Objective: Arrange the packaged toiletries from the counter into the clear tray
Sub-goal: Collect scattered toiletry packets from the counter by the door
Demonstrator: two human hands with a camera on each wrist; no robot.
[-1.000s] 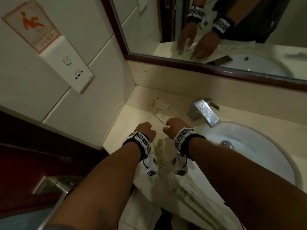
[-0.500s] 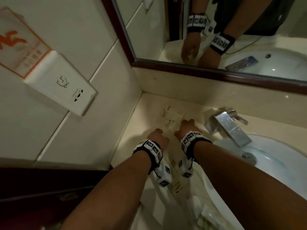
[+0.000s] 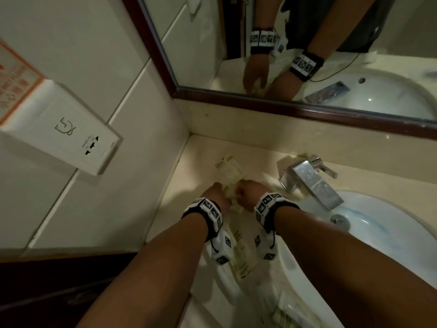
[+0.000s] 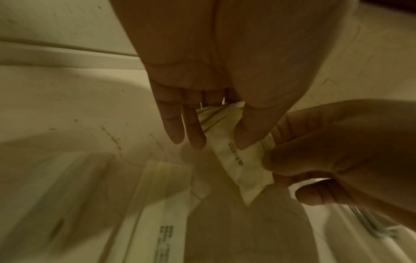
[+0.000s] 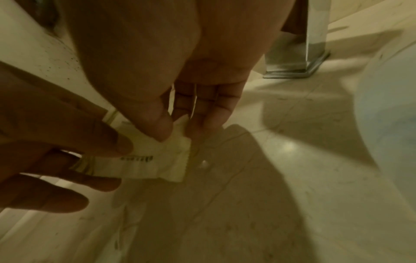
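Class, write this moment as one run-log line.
left hand: pinches packet | right hand: pinches same packet | place: above counter | tray: not visible

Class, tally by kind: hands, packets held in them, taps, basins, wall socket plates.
Hands: 2, left hand and right hand
Packet held by both: 1
Tap: 1
Basin: 1
Socket plate: 1
Total: 6

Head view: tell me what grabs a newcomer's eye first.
Both hands meet over the beige counter left of the sink: the left hand and right hand pinch one small pale packet between them. Beyond them more packets lie towards the wall, and the mirror repeats the hands.
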